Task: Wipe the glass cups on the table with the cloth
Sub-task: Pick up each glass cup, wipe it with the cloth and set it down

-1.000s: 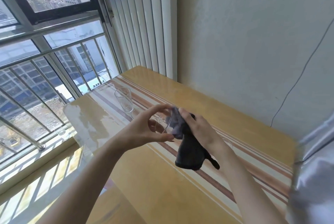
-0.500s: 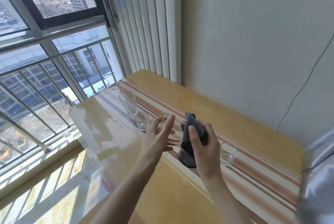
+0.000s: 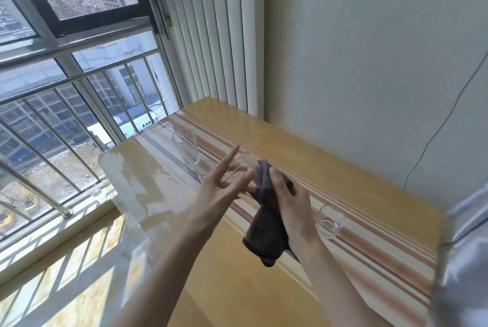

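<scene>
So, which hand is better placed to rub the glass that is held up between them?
I would say the right hand: it grips the cloth against the glass. The left hand has straight fingers that seem only to steady it.

The fingers of the left hand (image 3: pixel 219 189), curled round the rim of the held cup (image 3: pixel 239 168) a second ago, now lie straight and spread, pointing toward 1 o'clock, with the cup lying between them and the cloth (image 3: pixel 265 229). The right hand (image 3: pixel 291 205) has turned from pushing the cloth into the cup's mouth toward 10 o'clock to gripping the bunched cloth beside the cup, fingers toward 11 o'clock. The camera has shifted, bringing a short cup (image 3: pixel 331 221) into view at 3 o'clock of the right hand.
</scene>
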Tool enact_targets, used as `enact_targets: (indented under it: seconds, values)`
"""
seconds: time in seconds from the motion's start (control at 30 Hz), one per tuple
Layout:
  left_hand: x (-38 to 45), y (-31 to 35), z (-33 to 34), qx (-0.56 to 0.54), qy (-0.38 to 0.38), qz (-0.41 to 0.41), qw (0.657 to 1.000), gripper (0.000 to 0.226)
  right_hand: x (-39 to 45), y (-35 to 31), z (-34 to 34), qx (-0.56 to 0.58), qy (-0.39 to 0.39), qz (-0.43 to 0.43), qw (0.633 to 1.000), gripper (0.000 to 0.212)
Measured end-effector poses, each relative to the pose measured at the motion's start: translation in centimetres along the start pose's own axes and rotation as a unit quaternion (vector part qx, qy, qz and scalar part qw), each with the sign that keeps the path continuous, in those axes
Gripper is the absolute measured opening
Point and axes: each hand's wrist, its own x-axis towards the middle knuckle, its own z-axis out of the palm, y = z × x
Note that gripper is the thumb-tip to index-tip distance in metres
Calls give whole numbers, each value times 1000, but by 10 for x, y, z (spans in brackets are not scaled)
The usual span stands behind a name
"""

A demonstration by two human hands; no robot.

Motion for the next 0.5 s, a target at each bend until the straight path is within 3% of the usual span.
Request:
enact_targets:
  seconds: [0.07, 0.17, 0.23, 0.33, 0.4, 0.5]
  values:
    - [-4, 1, 14, -82, 61, -44, 994, 85, -6, 9, 7, 19, 56, -83, 995, 35]
    - [-3, 7, 29, -172, 90, -97, 976, 70, -14, 22, 14, -20, 75, -211, 974, 48]
    - [1, 10, 31, -185, 92, -109, 972, 54, -16, 27, 14, -68, 77, -268, 958, 57]
    - [4, 12, 29, -178, 72, -110, 975, 53, -14, 27, 14, -153, 40, -324, 933, 56]
    - [6, 12, 29, -158, 57, -96, 981, 52, -12, 18, 15, -168, -12, -329, 929, 48]
    - [11, 13, 26, -143, 43, -90, 985, 50, -12, -4, 18, -68, -90, -230, 967, 47]
